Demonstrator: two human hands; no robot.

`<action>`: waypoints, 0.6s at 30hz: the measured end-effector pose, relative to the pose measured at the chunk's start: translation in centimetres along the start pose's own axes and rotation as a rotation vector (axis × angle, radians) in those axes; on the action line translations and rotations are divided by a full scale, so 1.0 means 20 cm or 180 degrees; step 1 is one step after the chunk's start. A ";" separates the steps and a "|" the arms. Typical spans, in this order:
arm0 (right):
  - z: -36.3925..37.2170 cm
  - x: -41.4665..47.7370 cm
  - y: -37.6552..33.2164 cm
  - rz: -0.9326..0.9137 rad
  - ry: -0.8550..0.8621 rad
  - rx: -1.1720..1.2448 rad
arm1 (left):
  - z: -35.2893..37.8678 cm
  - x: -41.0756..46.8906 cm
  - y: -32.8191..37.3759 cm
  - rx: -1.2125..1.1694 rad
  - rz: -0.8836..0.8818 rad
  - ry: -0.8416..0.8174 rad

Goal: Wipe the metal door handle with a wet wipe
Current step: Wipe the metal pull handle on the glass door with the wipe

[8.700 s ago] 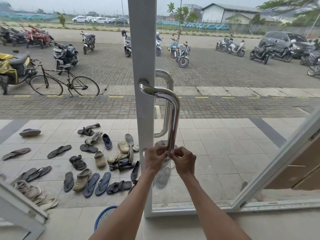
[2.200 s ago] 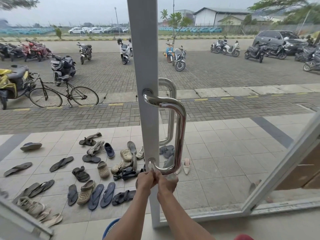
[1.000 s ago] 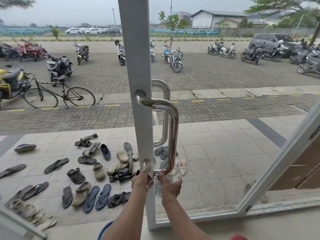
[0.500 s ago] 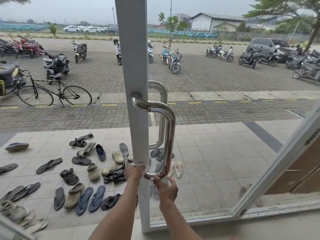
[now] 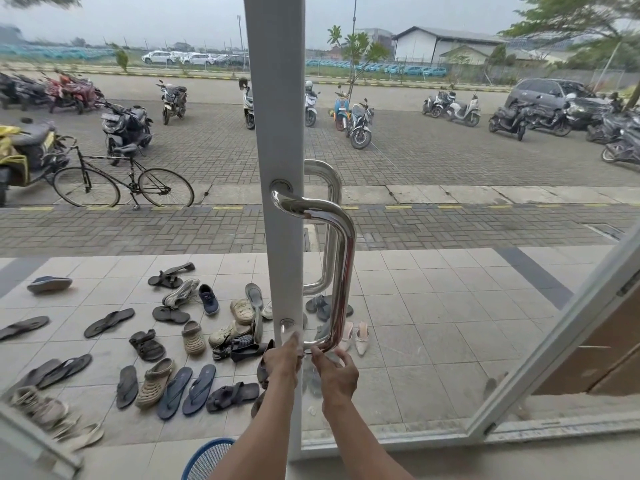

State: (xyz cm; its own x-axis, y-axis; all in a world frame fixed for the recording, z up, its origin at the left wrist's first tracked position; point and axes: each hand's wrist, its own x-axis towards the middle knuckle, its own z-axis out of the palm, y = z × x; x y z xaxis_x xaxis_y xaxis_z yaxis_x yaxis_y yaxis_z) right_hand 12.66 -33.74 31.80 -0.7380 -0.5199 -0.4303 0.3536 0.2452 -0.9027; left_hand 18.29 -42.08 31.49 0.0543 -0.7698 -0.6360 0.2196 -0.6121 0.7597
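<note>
the head view looks down along a white door frame with glass on its right side. on the frame is fixed the metal door handle, a shiny bent tube that goes out from an upper mount, runs down, and curves back to a lower mount on the frame. a second handle of the same shape shows behind the glass.

both hands are at the lower bend of the handle. the left hand is in front of the white frame, just under the lower mount, with fingers curled together and its fingertips up at the tube end. the right hand is under the lower curve, with thumb and first finger pinched near the tube and the other fingers a little spread. between the two hands, at the tube, there is something pale and thin, but it is too small and blurred to say surely that it is the wet wipe, so i cannot tell what each hand really holds.

outside, many sandals and shoes lie on the pale tiles left of the frame. a bicycle stands further away on the brick paving, near parked motorbikes. a blue basket is at the bottom edge, beside the left arm.
</note>
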 end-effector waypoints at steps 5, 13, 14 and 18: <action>-0.02 -0.02 0.00 -0.0045 0.0005 0.0022 | 0.02 -0.09 -0.02 -0.0098 -0.0184 -0.0029; -0.12 -0.02 -0.09 -0.0203 0.0161 0.0328 | 0.16 -0.20 -0.08 -0.0482 -0.0740 -0.0794; -0.14 -0.02 -0.11 -0.0232 0.0160 0.0339 | 0.17 -0.22 -0.07 -0.0481 -0.0790 -0.0820; -0.17 -0.04 -0.15 -0.0466 0.0264 0.0264 | 0.20 -0.31 -0.02 -0.0357 -0.0953 -0.0906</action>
State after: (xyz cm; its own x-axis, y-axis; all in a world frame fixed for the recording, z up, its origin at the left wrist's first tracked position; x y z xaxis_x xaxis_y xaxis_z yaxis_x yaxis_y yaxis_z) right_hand 10.15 -31.29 34.79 -0.8287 -0.4748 -0.2962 0.2826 0.1017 -0.9538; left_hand 14.00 -37.84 35.67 -0.2953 -0.5900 -0.7514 0.2901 -0.8048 0.5179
